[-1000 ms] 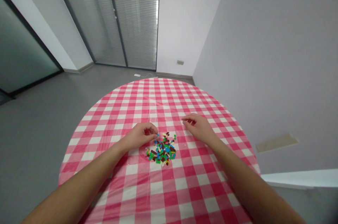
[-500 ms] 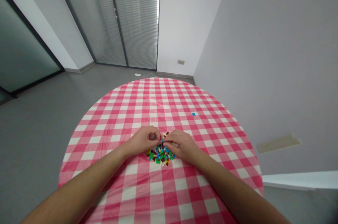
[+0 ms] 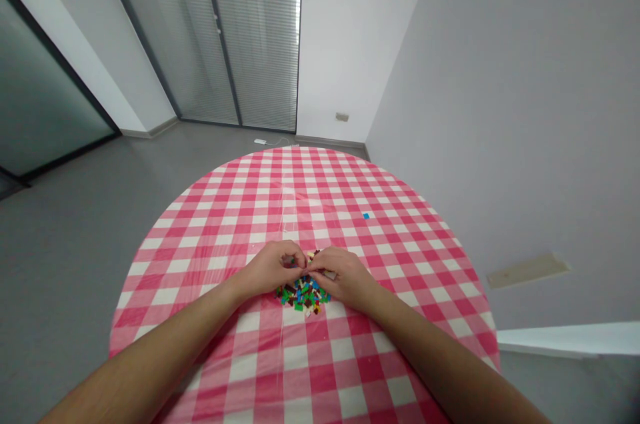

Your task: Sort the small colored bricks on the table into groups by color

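A heap of tiny plastic building bricks in green, blue, brown, red and cream lies at the middle of the checked cloth. My left hand and my right hand curl over its far side, their fingertips meeting above it. The fingers hide part of the heap, and I cannot tell whether they pinch a brick. A single small blue brick lies by itself on the cloth, beyond my right hand.
The round table's pink-and-white gingham cloth has a clear plastic sheet over it. Beyond its edge are a grey floor, a white cable, pale walls and glazed doors with blinds.
Both hands have come together over the heap, the right moving most, and have stayed there for the last half second. The lone blue brick has appeared on the cloth at the far right.
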